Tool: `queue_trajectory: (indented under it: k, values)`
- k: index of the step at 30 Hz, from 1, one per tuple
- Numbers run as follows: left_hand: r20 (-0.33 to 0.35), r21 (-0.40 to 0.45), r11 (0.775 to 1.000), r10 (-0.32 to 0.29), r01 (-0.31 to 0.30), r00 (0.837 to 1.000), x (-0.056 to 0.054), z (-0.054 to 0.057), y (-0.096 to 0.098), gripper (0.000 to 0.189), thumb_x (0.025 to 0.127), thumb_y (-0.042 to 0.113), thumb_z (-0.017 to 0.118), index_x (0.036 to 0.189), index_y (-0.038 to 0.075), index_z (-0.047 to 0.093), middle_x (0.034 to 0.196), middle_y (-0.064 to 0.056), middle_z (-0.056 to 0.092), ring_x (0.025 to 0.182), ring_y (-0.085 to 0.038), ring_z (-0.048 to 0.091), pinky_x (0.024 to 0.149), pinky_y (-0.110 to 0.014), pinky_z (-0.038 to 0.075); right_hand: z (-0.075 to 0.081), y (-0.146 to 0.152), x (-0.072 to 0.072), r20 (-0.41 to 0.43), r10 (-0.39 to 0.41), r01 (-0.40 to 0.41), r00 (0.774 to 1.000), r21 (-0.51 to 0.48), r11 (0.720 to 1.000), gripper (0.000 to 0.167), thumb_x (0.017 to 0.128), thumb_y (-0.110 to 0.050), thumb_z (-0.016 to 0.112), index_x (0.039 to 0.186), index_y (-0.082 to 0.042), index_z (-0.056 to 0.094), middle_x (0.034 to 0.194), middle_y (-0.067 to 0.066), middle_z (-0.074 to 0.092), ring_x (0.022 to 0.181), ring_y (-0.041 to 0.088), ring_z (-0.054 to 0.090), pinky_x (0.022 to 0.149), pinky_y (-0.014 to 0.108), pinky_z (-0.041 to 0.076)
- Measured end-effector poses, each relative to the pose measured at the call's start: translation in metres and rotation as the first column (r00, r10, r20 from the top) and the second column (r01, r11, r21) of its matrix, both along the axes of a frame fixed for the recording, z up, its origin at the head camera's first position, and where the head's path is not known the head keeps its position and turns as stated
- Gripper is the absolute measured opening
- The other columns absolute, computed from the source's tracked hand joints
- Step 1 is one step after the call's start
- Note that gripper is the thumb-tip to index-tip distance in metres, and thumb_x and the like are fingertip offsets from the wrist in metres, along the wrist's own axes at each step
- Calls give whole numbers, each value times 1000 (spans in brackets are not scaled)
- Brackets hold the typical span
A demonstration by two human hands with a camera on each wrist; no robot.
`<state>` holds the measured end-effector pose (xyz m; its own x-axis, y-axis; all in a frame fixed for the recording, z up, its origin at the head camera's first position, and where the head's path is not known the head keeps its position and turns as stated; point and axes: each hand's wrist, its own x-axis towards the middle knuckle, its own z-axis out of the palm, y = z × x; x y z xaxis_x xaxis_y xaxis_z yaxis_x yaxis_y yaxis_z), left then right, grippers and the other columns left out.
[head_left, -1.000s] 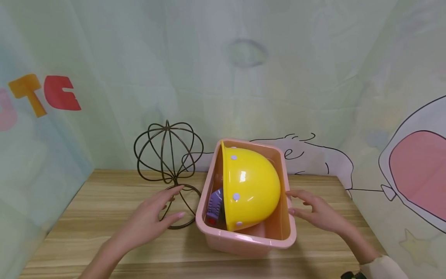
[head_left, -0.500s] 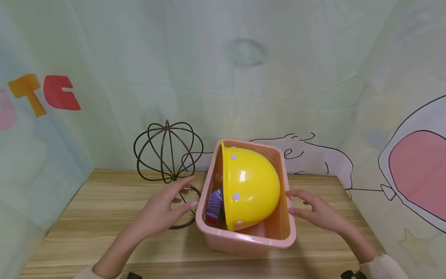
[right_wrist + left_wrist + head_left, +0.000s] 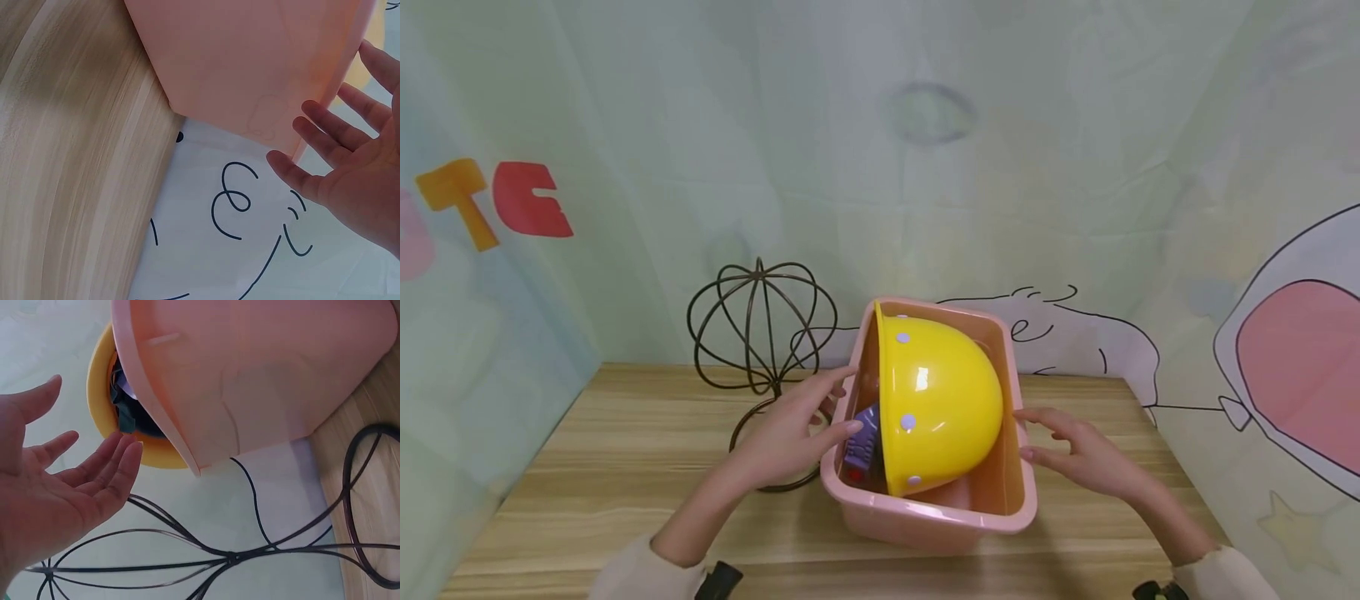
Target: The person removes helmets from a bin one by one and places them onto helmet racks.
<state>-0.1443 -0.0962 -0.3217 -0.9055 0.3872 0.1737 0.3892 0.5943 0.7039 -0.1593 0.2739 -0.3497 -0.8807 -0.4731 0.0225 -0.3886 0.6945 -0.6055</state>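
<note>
A yellow hard hat [image 3: 943, 400] with pale round studs lies on its side in a pink plastic tub [image 3: 936, 510]. Beside its opening, a ribbed purple piece [image 3: 862, 437] with a red spot shows in the tub. My left hand [image 3: 793, 433] hovers at the tub's left rim, thumb and fingers spread apart, the thumb overlapping the rim in the head view. On the opposite side, my right hand [image 3: 1082, 458] has its fingertips right at the right rim, fingers extended in the right wrist view. Dark lining [image 3: 140, 419] shows inside the hat in the left wrist view.
A dark wire stand [image 3: 760, 277] with a globe-shaped top stands on the wooden table [image 3: 617, 442] left of the tub, partly behind my left hand. Printed cloth [image 3: 820, 167] hangs behind and at both sides of the table.
My left hand has moved right, from in front of the wire stand to the tub's left rim. The right hand, tub and hard hat have stayed in place.
</note>
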Motion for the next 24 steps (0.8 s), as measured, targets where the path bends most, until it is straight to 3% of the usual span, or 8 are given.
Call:
queue_trajectory:
  k: [5,10,18,24]
  values:
    - [0,15,1000,-11,11,1000,-3,1,8,57,87,31,62,138,19,38,115,-6,52,99,-22,51,80,-38,49,-1,0,0,-3,6,-6,1000,-2,1000,48,88,-35,60,130,-13,49,132,10,49,119,37,42,87,58,40]
    - [4,42,999,1,-1,1000,-5,0,17,58,87,28,63,137,17,38,113,-5,52,100,-24,51,82,-39,48,-2,1,-1,-13,12,-12,1000,-7,1000,48,88,-35,60,130,-13,50,132,10,49,119,36,43,87,57,41]
    - [71,127,991,30,-39,997,-9,-4,33,61,85,20,66,138,13,35,109,-3,54,91,-18,52,79,-34,48,-3,1,-1,-40,9,-10,999,-12,1000,48,88,-34,60,129,-11,50,131,10,50,118,35,44,87,56,41]
    - [39,140,990,18,-23,999,-13,-8,41,61,85,14,65,137,11,35,106,-3,54,93,-17,52,85,-36,47,-4,1,-2,-41,10,-10,999,-14,1000,48,88,-34,60,129,-12,50,131,9,50,118,35,44,87,56,41]
